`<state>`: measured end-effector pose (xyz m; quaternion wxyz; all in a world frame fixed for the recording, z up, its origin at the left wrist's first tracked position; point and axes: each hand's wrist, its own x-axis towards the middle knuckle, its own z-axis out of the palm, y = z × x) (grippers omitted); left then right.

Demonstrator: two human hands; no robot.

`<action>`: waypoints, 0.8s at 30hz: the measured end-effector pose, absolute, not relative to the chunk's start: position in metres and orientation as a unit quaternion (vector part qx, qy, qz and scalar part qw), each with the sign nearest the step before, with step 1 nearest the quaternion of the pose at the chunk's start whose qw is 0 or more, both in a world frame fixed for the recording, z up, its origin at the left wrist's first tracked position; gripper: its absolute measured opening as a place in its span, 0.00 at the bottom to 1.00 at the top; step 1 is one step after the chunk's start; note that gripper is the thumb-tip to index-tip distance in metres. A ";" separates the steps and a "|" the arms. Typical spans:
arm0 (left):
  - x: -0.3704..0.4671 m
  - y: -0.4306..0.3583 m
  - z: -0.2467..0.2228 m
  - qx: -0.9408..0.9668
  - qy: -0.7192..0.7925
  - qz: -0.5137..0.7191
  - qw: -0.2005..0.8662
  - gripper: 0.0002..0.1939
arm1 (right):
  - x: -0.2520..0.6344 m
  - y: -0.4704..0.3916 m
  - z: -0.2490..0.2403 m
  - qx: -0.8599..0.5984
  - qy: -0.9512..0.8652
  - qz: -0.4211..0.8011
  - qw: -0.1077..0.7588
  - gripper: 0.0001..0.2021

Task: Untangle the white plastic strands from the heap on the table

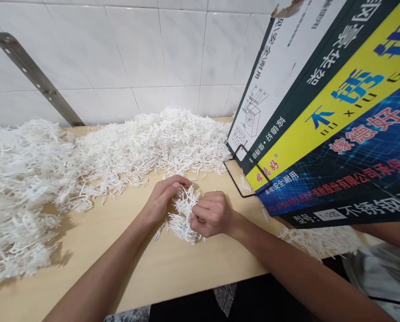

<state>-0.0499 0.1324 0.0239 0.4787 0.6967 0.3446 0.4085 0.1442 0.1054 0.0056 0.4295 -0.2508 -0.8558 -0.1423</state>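
Observation:
A small heap of thin, white, branching plastic strips [183, 217] lies on the pale wooden table between my two hands. At its far left side is my left hand [162, 197], with thumb and forefinger closed together on strips at the top of the heap. My right hand [211, 213] is closed at the heap's right side, its curled fingers pinching at the strips. What exactly sits inside the right fingers is mostly hidden by the knuckles.
A big pile of the same strips [159, 138] runs along the tiled wall and down the left side. A large printed cardboard box [320, 112] stands at right, beside a black wire frame [246, 195]. Another person's arm [382, 233] shows beyond the box.

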 end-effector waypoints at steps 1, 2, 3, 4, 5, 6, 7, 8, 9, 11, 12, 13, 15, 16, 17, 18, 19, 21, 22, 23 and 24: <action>-0.050 0.132 0.025 0.706 0.350 0.383 0.482 0.17 | 0.144 0.106 0.005 -0.251 -0.855 -0.145 0.429 0.13; -0.050 0.131 0.026 0.713 0.359 0.368 0.476 0.17 | 0.145 0.106 0.004 -0.252 -0.855 -0.147 0.428 0.13; -0.051 0.131 0.027 0.717 0.369 0.362 0.467 0.16 | 0.145 0.106 0.004 -0.254 -0.855 -0.149 0.427 0.13; -0.051 0.131 0.028 0.719 0.375 0.363 0.460 0.15 | 0.145 0.106 0.003 -0.256 -0.855 -0.150 0.425 0.13; -0.051 0.131 0.028 0.717 0.379 0.367 0.456 0.13 | 0.145 0.106 0.003 -0.258 -0.856 -0.150 0.422 0.13; -0.051 0.131 0.029 0.713 0.381 0.371 0.457 0.13 | 0.145 0.106 0.002 -0.261 -0.858 -0.149 0.418 0.12; -0.051 0.131 0.029 0.705 0.385 0.377 0.462 0.12 | 0.144 0.106 0.001 -0.263 -0.860 -0.146 0.413 0.12; -0.051 0.131 0.028 0.693 0.390 0.384 0.470 0.13 | 0.144 0.106 0.001 -0.267 -0.862 -0.142 0.408 0.12; -0.051 0.130 0.026 0.675 0.398 0.397 0.478 0.14 | 0.144 0.106 0.000 -0.272 -0.863 -0.137 0.403 0.12; -0.049 0.128 0.022 0.634 0.413 0.438 0.487 0.17 | 0.143 0.107 0.000 -0.283 -0.864 -0.124 0.398 0.12; -0.048 0.127 0.019 0.615 0.417 0.460 0.487 0.18 | 0.143 0.107 0.000 -0.287 -0.863 -0.119 0.399 0.12; -0.046 0.125 0.017 0.600 0.420 0.479 0.484 0.19 | 0.143 0.108 0.001 -0.289 -0.862 -0.116 0.400 0.12; -0.041 0.122 0.012 0.585 0.427 0.505 0.469 0.20 | 0.142 0.108 0.002 -0.289 -0.859 -0.114 0.406 0.13; -0.040 0.121 0.011 0.580 0.433 0.513 0.462 0.20 | 0.142 0.108 0.002 -0.289 -0.857 -0.115 0.412 0.13; -0.039 0.121 0.010 0.576 0.438 0.517 0.457 0.19 | 0.142 0.107 0.003 -0.289 -0.853 -0.116 0.419 0.13; -0.038 0.123 0.010 0.568 0.440 0.524 0.457 0.19 | 0.143 0.107 0.004 -0.289 -0.849 -0.117 0.427 0.13; -0.040 0.126 0.011 0.552 0.436 0.544 0.458 0.18 | 0.143 0.106 0.004 -0.282 -0.847 -0.120 0.435 0.13; -0.046 0.135 0.013 0.487 0.412 0.623 0.452 0.17 | 0.144 0.103 0.004 -0.252 -0.852 -0.127 0.441 0.13; -0.050 0.140 0.014 0.446 0.394 0.674 0.438 0.17 | 0.145 0.102 0.004 -0.237 -0.857 -0.131 0.439 0.12; -0.054 0.146 0.015 0.414 0.378 0.716 0.416 0.18 | 0.145 0.101 0.004 -0.227 -0.860 -0.134 0.436 0.12; -0.057 0.150 0.016 0.409 0.370 0.734 0.396 0.17 | 0.145 0.101 0.003 -0.225 -0.863 -0.136 0.432 0.12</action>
